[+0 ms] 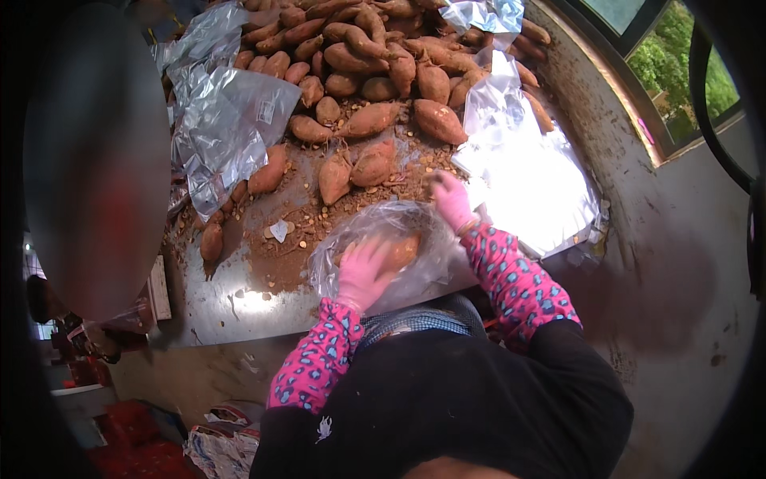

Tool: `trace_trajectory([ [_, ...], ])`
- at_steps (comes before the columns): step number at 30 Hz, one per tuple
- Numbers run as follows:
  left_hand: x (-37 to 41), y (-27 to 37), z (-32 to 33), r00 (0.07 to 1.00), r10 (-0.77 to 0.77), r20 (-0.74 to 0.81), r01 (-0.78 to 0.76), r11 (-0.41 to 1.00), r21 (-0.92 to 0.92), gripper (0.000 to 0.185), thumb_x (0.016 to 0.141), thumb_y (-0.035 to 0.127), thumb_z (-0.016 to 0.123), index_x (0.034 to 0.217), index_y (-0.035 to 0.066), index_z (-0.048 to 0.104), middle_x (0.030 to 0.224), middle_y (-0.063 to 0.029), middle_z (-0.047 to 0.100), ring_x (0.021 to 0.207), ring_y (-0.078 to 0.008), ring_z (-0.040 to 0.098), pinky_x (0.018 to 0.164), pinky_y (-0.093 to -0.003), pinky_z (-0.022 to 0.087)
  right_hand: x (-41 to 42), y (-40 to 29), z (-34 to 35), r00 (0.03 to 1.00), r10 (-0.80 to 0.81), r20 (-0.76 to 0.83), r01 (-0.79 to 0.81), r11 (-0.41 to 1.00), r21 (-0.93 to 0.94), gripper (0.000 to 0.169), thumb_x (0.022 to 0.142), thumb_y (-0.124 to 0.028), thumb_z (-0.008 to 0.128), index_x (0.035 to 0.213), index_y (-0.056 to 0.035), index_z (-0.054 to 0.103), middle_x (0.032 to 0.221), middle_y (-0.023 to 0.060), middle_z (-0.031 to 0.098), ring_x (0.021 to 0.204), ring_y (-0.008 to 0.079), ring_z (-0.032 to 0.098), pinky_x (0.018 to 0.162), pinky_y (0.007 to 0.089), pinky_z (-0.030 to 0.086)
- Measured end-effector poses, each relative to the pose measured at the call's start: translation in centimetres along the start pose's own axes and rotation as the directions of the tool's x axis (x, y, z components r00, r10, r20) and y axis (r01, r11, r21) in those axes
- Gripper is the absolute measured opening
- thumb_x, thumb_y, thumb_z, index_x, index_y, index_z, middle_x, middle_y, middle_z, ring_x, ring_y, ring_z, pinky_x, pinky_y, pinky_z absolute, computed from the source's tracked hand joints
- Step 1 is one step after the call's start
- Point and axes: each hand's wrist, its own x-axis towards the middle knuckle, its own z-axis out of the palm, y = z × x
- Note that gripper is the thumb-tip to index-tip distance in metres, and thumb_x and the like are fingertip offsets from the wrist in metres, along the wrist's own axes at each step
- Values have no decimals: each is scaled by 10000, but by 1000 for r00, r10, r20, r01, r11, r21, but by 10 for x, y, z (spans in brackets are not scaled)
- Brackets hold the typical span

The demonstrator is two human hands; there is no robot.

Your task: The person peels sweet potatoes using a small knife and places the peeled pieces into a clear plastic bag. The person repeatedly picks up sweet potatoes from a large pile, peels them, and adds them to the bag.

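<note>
My left hand, in a pink glove, lies over a sweet potato with its fingers spread. Clear plastic of a bag surrounds that sweet potato at the table's near edge. The blur hides whether my fingers grip it. Also gloved in pink, my right hand is at the bag's far right rim, fingers bent and fingertips dark. No object shows clearly between them, and I cannot tell whether they pinch the film. Just beyond the bag, two sweet potatoes, one upright and one beside it, rest on soil.
A large heap of sweet potatoes covers the far part of the metal table. Crumpled clear plastic lies to the left. Bright, glare-washed plastic bags are stacked at the right by the wall. Loose soil covers the middle.
</note>
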Motion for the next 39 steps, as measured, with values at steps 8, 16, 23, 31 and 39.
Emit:
trace_trajectory([
  [8,23,-11,-1,963,-258,82,267,954,-138,612,719,309,726,1264,103,538,1251,-106,546,1170,-311,491,1008,-435,363,151,-10,-56,980,-80,-182,90,995,50,247,830,-88,523,1012,-95,690,861,159,684,833,247,667,769,325,501],
  [16,37,-25,-22,930,-218,296,305,907,-291,581,695,316,758,1207,109,576,1210,-101,563,1148,-314,506,995,-414,384,301,-47,-58,961,-192,-200,88,895,-438,289,860,-316,582,1090,-151,646,985,163,661,969,355,616,833,417,492],
  [23,42,-35,-22,899,-226,376,362,867,-343,582,694,316,765,1206,111,579,1229,-96,564,1159,-303,510,996,-425,390,356,-67,-13,963,-259,-72,199,865,-460,327,859,-331,600,1109,-124,638,1089,132,643,1029,331,597,865,403,484],
  [31,44,-34,-19,895,-263,361,385,864,-326,614,656,312,800,1192,107,582,1225,-100,574,1161,-305,520,996,-421,397,330,-72,2,989,-74,131,135,817,-560,577,810,-486,632,1229,-95,567,1112,182,641,1061,350,598,908,413,474],
  [39,43,-34,-16,911,-264,317,367,870,-330,626,665,326,795,1204,101,569,1226,-110,572,1165,-312,518,1000,-426,397,291,-56,-9,993,-110,45,118,918,-378,341,859,-333,611,1068,-68,655,961,196,668,920,337,648,809,393,506],
])
